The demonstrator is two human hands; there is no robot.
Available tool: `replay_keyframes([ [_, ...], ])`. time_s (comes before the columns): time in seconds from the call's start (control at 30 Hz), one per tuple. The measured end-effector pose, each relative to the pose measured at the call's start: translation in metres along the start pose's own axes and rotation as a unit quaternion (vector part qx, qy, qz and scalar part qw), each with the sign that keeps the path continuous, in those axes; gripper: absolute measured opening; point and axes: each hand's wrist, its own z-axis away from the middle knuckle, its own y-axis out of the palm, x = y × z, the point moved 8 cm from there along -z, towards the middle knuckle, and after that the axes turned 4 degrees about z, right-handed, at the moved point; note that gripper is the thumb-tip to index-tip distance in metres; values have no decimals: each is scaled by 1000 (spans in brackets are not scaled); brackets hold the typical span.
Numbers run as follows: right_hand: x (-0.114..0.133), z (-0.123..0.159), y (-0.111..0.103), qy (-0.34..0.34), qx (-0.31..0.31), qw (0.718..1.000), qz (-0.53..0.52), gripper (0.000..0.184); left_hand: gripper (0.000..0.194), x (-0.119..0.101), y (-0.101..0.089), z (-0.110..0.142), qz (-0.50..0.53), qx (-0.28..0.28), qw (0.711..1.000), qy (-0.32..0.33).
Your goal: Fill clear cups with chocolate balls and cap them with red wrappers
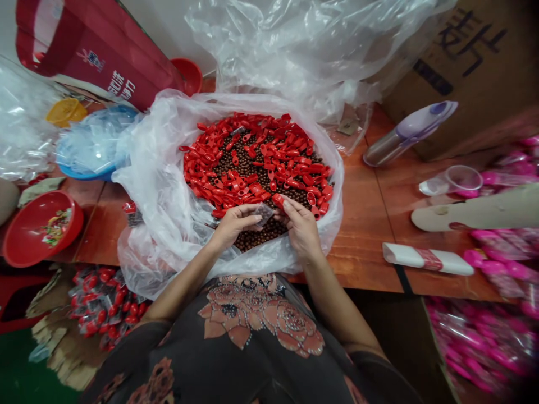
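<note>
While our left fingers [251, 216] are pinching a packet [264, 214], our right fingers [288, 206] are gripping a red cap [278, 200]. We are working over brown beads [256, 235].

Item 1: a cardboard carton [458, 67], right of and beyond the clear plastic sack [155, 185]. Large black Chinese characters [469, 42] are printed on it; they are seen at an angle and are not reliably read.

Item 2: a red paper bag [96, 62], left of and beyond the sack. White Chinese characters [120, 84] and a small logo [90, 60] are borne on it; neither is legible.
</note>
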Motion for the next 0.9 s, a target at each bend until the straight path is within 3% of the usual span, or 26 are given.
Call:
replay_keyframes([
  [0.23, 7, 4, 0, -37, -3, 998, 58, 26, 36, -1, 2, 3, 64, 11, 998, -10],
  [0.43, 23, 4, 5, -91, 33, 986, 135, 30, 37, -1, 5, 1, 74, 33, 997, -14],
  [0.63, 27, -3, 0, -78, 53, 989, 116, 32, 35, -2, 4, 1, 110, 35, 993, -20],
  [0.8, 43, -1, 2, -117, 61, 967, 217, 30, 35, -6, 3, 5, 133, 35, 990, -28],
  [0.9, 55, 2, 10, -148, 77, 962, 218, 34, 36, -7, 4, 8, 112, 38, 993, -16],
])
